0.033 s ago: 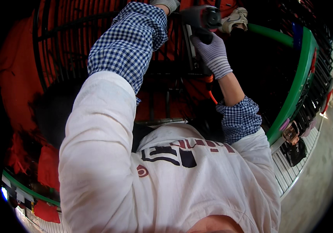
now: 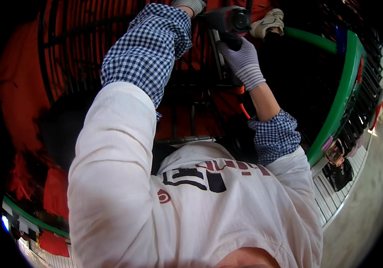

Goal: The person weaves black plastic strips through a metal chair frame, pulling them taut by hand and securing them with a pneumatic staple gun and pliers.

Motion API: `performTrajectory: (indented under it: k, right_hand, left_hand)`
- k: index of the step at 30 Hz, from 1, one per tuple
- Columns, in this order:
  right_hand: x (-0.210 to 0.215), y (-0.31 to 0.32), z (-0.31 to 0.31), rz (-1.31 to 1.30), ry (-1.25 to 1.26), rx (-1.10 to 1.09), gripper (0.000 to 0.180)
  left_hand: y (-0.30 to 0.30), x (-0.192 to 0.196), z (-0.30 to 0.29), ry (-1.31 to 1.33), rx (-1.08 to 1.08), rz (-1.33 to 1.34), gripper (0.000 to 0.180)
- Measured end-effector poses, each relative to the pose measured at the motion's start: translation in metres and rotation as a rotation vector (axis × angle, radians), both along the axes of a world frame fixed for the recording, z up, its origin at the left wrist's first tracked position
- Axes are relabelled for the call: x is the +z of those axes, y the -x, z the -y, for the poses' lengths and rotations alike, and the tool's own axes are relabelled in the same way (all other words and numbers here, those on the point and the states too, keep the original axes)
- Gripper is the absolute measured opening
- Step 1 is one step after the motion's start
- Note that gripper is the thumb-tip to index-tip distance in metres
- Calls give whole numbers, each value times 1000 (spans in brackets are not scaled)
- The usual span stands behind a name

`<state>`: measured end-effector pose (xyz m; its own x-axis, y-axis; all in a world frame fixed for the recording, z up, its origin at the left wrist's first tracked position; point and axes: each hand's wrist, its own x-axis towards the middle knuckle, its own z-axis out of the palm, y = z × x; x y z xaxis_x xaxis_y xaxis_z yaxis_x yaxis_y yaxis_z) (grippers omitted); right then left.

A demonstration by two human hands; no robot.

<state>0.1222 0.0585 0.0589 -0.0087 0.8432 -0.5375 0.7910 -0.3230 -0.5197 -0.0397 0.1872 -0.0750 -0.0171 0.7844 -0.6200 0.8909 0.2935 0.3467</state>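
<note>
Nothing shifted since the earlier frame: right hand (image 2: 243,62), gloved, stays wrapped tight round the grip of a dark power tool (image 2: 228,22). Tool body above the fist, long axis roughly crosswise, round end facing right toward a pale glove (image 2: 268,22). Left hand (image 2: 190,5) mostly cut off at top edge, just left of tool; grip cannot be told.

Right hand (image 2: 243,60): no shift; grip on the drill (image 2: 229,22) unchanged.
Left hand (image 2: 190,5): same place at the top edge, mostly out of view.
Drill: same position and tilt.
Grille (image 2: 79,53): unmoved.
View: identical framing; no change seen.
</note>
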Motion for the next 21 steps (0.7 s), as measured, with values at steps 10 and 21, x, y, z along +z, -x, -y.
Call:
performTrajectory:
  k: [10,21]
  right_hand:
    - [121,-64,16,-452,-74,-197,24]
    - [274,-376,227,694,-602,-674,50]
  left_hand:
    - [39,2,16,-88,193,-8,63]
    - [141,-102,49,29,-384,193,52]
